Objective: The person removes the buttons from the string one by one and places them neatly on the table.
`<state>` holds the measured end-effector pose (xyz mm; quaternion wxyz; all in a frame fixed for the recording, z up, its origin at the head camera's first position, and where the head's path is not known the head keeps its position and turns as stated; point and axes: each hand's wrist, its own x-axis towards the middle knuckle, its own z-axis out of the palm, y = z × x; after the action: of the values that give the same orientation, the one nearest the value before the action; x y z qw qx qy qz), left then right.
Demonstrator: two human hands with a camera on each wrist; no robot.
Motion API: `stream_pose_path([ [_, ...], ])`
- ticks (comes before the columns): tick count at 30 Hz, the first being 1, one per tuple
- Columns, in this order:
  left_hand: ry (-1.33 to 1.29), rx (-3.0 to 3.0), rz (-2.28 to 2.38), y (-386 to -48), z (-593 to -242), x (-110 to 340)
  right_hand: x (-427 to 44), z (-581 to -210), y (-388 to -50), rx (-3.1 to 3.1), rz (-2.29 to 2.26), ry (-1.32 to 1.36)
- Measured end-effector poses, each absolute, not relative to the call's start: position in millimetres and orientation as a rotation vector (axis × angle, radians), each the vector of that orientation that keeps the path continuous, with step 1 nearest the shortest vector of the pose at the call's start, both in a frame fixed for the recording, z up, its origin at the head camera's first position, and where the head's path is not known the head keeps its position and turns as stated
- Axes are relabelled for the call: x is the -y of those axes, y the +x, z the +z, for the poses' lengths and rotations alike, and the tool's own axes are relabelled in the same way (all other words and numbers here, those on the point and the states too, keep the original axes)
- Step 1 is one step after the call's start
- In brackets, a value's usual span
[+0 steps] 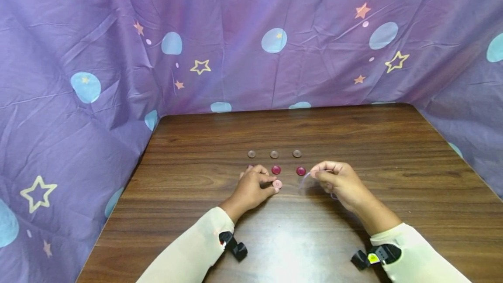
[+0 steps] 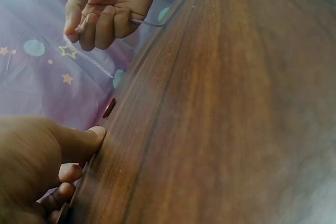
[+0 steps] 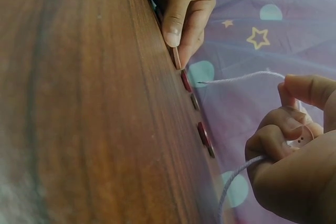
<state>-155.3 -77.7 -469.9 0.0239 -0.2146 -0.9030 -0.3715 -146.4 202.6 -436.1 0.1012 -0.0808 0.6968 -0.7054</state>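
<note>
Near the middle of the table, my left hand (image 1: 253, 187) pinches a pink button (image 1: 277, 184) at its edge between thumb and finger. The button is seen nearly edge-on in the right wrist view, by the left thumb. My right hand (image 1: 339, 182) is raised to the right and pinches a pale lilac string (image 3: 241, 78) between thumb and forefinger. One end of the string sticks out toward the left; the other part hangs below the curled fingers. A pale button with holes (image 3: 300, 138) is tucked within the right hand's fingers.
Two dark red buttons, one in the middle (image 1: 276, 170) and one at right (image 1: 301, 171), lie behind the pink one; a third is mostly hidden by the left hand. Three brown buttons (image 1: 274, 154) form a row farther back on the wooden table (image 1: 196, 222). A purple cloth (image 1: 235, 21) hangs behind.
</note>
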Motion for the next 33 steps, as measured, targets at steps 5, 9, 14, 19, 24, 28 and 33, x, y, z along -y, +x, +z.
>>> stream_pose_path([
  [5,-0.662,2.805,-1.14,-156.0,-470.8,78.1,-202.5,-436.0,-146.4,-2.056,-2.084,-0.246],
  [9,-0.656,2.804,-1.147,-155.9,-470.9,77.9,-202.6,-435.9,-145.9,-2.057,-2.084,-0.249],
  [14,-0.663,2.785,-1.161,-155.3,-470.7,77.7,-202.5,-434.8,-144.8,-2.073,-2.063,-0.226],
  [19,-0.664,2.774,-1.152,-155.4,-471.1,77.9,-202.2,-434.3,-145.0,-2.075,-2.062,-0.21],
  [24,-0.648,2.776,-1.191,-155.7,-470.6,78.1,-203.0,-435.3,-146.2,-2.007,-2.103,-0.256],
  [28,-0.65,2.776,-1.199,-155.6,-470.2,78.7,-204.8,-437.4,-147.3,-1.877,-2.134,-0.379],
  [33,-0.662,2.748,-1.208,-154.2,-470.1,79.6,-204.9,-439.3,-147.2,-1.821,-2.088,-0.514],
])
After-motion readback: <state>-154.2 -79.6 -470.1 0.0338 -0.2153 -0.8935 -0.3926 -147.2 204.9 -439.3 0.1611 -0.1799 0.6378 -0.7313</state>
